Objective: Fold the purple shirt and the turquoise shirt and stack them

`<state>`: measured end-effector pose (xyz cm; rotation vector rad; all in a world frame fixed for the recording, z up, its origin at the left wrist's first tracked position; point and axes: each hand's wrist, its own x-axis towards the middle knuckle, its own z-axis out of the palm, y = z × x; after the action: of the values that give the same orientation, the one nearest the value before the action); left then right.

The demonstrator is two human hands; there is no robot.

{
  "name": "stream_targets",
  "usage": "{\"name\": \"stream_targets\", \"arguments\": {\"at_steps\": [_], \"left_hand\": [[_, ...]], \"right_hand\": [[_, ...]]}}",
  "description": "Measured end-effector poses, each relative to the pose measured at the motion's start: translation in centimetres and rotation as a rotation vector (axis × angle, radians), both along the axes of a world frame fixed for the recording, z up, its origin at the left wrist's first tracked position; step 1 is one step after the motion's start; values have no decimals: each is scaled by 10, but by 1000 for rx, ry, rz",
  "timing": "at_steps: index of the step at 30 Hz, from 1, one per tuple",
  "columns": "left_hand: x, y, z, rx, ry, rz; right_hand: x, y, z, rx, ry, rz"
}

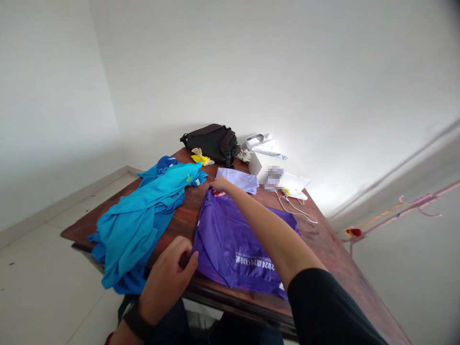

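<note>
A purple shirt [230, 239] with white printed lettering lies spread on the wooden table [348, 268] in front of me. My left hand [168, 273], with a dark band on its wrist, is closed on the shirt's near left edge. Reaching across the shirt, my right hand [220, 186] pinches its far left corner. Part of the shirt is hidden under my right forearm. To the left lies a heap of bright blue clothing [140, 220], hanging over the table's edge. Just beyond my right hand is a folded lavender cloth [239, 179].
A black backpack [210, 143] rests at the back, with a yellow packet [201, 159] before it. Behind and to the right are a white box [260, 163], white items and a white cord [296, 211]. A pink rod with hooks [419, 201] stands off the right side.
</note>
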<state>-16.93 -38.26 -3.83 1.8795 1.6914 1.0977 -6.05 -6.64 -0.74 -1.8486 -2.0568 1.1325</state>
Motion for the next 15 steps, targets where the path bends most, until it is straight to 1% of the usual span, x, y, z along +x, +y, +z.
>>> {"name": "stream_targets", "arguments": {"at_steps": [2, 4, 7, 9, 12, 15], "left_hand": [[11, 3, 12, 43, -33, -55], [28, 4, 26, 51, -41, -117], [60, 7, 47, 66, -8, -227], [85, 10, 57, 117, 8, -283], [125, 17, 66, 181, 44, -366], [167, 26, 67, 195, 120, -474]], "right_hand": [[13, -4, 9, -39, 96, -26], [29, -9, 18, -63, 195, -50], [59, -17, 28, -56, 337, -92], [86, -20, 32, -29, 424, -127], [133, -24, 33, 0, 535, -179], [186, -29, 28, -14, 616, -231]]}}
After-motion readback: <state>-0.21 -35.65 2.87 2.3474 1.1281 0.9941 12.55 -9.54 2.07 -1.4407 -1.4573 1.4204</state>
